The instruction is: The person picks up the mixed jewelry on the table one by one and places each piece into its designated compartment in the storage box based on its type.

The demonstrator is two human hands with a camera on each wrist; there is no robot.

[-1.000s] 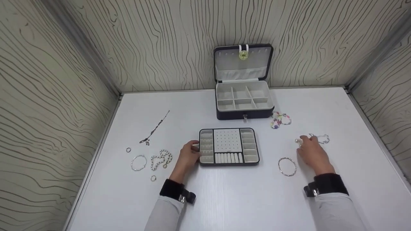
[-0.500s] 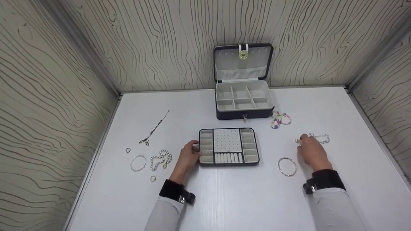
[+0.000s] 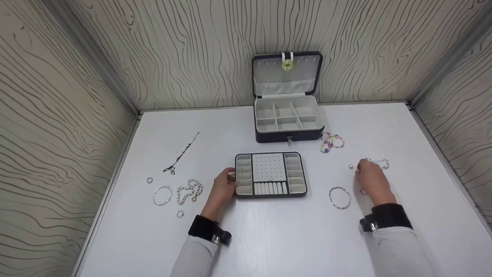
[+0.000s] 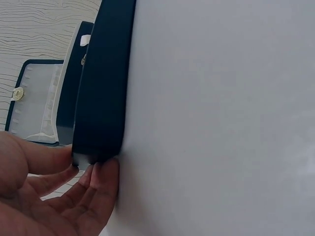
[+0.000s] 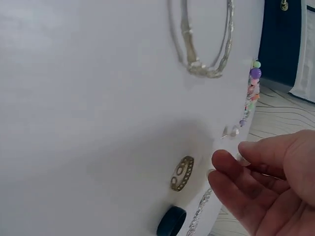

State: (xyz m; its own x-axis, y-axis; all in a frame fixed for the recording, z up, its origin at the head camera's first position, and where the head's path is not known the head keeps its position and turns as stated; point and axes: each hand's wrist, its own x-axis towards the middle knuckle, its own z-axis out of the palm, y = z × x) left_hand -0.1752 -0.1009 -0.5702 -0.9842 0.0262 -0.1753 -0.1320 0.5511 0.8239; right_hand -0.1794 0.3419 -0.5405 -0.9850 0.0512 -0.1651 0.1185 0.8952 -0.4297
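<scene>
My left hand [image 3: 223, 187] grips the left end of a dark-edged jewelry tray [image 3: 268, 167], thumb on the upper edge and fingers against the side; the left wrist view shows the tray's navy wall [image 4: 101, 88]. Over the right part of the table, my right hand [image 3: 372, 180] pinches a small whitish thing [image 5: 241, 159], mostly hidden between thumb and index finger, seemingly a pearl stud earring. One pearl stud earring [image 5: 235, 131] lies just beyond the fingertips. Near the hand are a patterned gold ring [image 5: 188, 173], a dark ring [image 5: 171, 222] and a silver chain bracelet [image 3: 382, 163].
An open jewelry box [image 3: 289, 115] stands at the back, lid against the wall side. Colorful bead bracelets [image 3: 326, 145] lie beside it, a bangle [image 3: 339, 208] nearer. At left are a dark bracelet [image 3: 180, 155], a pearl strand [image 3: 198, 186], another bangle [image 3: 154, 199] and two rings.
The right hand has drawn its fingertips together at the pearl earrings, where one pearl now shows apart from the hand. The left hand stays at the tray. The head view has shifted slightly.
</scene>
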